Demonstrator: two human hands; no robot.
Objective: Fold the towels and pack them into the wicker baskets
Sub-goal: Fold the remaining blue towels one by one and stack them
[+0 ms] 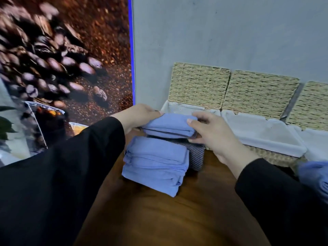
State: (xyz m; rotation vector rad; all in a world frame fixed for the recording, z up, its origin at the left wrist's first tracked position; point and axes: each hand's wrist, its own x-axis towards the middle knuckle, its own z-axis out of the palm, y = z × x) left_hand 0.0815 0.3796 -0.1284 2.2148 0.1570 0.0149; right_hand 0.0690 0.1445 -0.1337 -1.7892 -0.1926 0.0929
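Note:
A folded blue towel [168, 126] hangs above the table, just in front of the leftmost wicker basket [179, 108]. My left hand [138, 115] grips its left end and my right hand [211, 134] grips its right end, thumb on top. Below it lies a stack of folded blue towels [156, 162] on the wooden table [177, 219]. A dark striped folded towel [196, 157] sits beside that stack, partly under the lifted towel. The basket's lid [198, 84] stands open against the wall.
Two more white-lined wicker baskets [266, 135] [316, 139] stand open along the grey wall to the right. Another blue cloth [314, 174] shows at the right edge. A coffee-bean poster [62, 59] covers the wall on the left.

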